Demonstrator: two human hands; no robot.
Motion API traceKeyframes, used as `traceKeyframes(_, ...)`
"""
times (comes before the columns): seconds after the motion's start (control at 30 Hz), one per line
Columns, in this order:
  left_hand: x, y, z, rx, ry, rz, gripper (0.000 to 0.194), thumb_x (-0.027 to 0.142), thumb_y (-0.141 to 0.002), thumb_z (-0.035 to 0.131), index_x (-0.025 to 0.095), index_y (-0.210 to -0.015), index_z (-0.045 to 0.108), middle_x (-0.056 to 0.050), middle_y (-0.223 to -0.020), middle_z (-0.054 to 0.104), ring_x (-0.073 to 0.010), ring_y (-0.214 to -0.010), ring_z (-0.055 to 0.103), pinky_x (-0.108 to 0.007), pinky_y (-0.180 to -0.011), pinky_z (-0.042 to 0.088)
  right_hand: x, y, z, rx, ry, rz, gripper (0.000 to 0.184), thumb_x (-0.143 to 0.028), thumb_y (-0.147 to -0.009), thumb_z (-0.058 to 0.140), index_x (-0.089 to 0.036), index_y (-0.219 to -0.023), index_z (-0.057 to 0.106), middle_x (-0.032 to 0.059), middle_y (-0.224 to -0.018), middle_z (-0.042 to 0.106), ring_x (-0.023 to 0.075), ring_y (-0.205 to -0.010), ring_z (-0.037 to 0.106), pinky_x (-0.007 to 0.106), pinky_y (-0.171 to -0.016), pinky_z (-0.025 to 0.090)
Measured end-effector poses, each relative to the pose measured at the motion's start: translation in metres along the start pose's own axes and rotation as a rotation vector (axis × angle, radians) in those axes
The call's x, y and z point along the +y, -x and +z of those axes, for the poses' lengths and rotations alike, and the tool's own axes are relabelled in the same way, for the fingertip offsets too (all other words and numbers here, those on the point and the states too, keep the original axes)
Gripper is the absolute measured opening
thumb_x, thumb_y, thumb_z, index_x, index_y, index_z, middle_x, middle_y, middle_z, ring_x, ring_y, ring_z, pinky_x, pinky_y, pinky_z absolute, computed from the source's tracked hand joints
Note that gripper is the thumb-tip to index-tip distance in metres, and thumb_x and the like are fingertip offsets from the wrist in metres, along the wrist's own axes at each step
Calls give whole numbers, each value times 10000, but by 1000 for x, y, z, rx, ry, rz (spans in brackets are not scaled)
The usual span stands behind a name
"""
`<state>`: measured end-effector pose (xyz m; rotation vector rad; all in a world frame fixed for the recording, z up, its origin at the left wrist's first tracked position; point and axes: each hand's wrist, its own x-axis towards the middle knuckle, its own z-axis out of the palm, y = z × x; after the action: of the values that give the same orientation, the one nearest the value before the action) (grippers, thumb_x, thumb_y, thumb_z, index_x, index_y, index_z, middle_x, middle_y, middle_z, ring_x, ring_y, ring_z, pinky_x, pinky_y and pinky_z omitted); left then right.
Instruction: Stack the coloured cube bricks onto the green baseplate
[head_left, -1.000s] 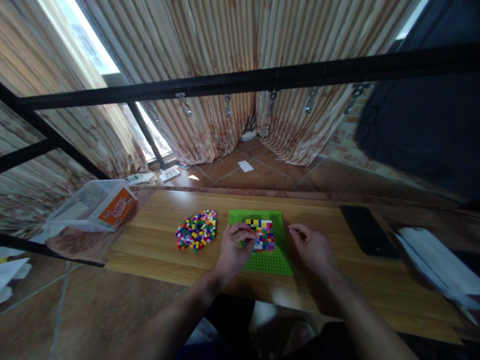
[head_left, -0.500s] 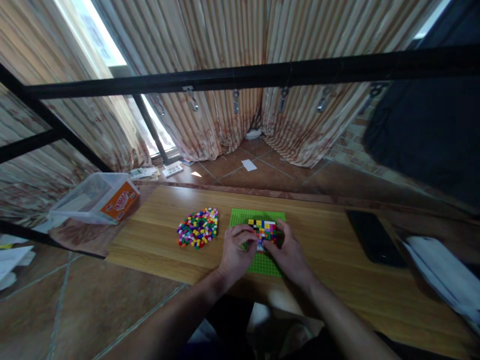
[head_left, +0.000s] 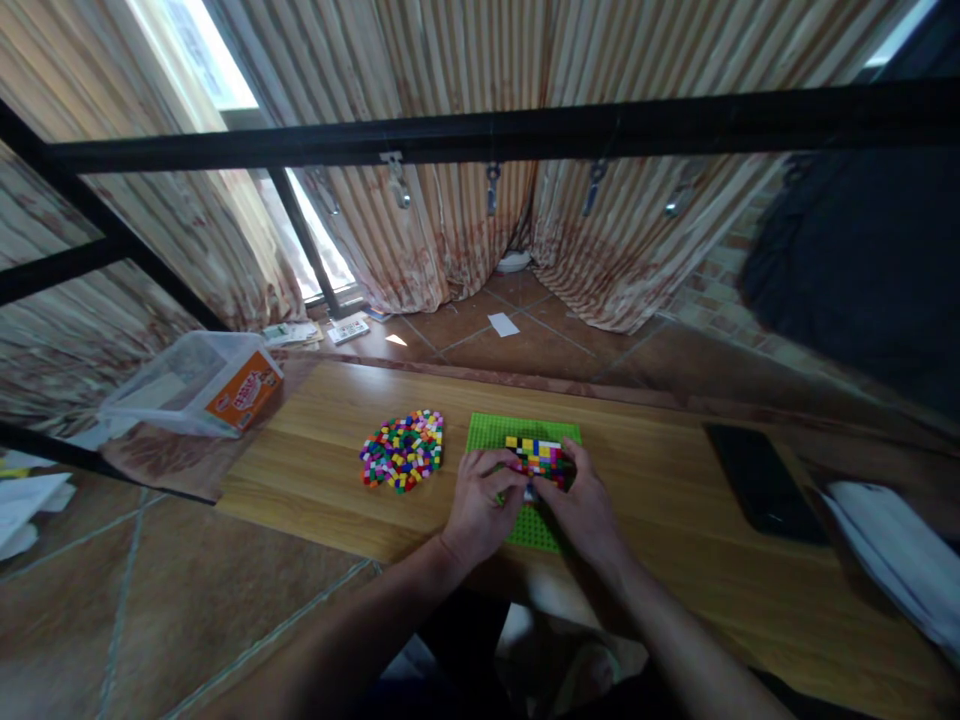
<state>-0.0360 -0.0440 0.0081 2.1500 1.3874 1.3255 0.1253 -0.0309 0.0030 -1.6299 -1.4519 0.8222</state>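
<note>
A green studded baseplate (head_left: 487,430) lies on the wooden table in front of me. On it sits a multicoloured patch of small building bricks (head_left: 544,457), with yellow, black and white along its far edge. My left hand (head_left: 484,505) is over the plate's left side, thumb and forefinger pinched at a small pale brick (head_left: 529,492), mostly hidden by fingers. From the right, my right hand (head_left: 591,505) curls around the patch's near right corner, its thumb meeting the left fingertips. What the right fingers hold is hidden.
Left of the plate is a heap of loose coloured bricks (head_left: 403,452) on the table (head_left: 315,440). A clear plastic box (head_left: 187,385) with an orange label stands beyond the left end. To the right lie a black phone (head_left: 765,485) and a white item (head_left: 892,540). A black rail (head_left: 480,135) crosses ahead.
The view has shifted slightly, so the table things appear a little further right. My hands remain over the bricks, and their fingertips have drawn closer together over the small pale brick.
</note>
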Motion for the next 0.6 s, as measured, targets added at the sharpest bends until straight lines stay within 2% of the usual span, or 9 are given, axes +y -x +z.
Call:
traceKeyframes(0.13,1,0,-3,-36,-37,29,138,189,-884,611,236,-802,712,-41,-1037,708,-185,-973,604,-387,-877,460,-1,-1,-1,-8,9,39,783,-498,-700,641,-164,-1385,461,207,-1329,587,344,-1192,585,514,-1017,431)
traceKeyframes(0.47,2,1,-9,-147,-90,52,171,230,-920,561,234,-847,716,-58,-1085,699,-194,-997,605,-388,-892,446,7,0,-3,-16,59,-10,747,-533,-731,642,-214,-1385,477,170,-1264,631,326,-1119,625,484,-958,470)
traceKeyframes(0.6,4,1,-13,-167,-81,53,170,225,-925,546,244,-903,714,-54,-1109,695,-204,-1015,607,-404,-907,447,7,0,-4,-24,74,-28,748,-538,-745,631,-194,-1391,476,187,-1296,613,338,-1153,606,501,-975,457)
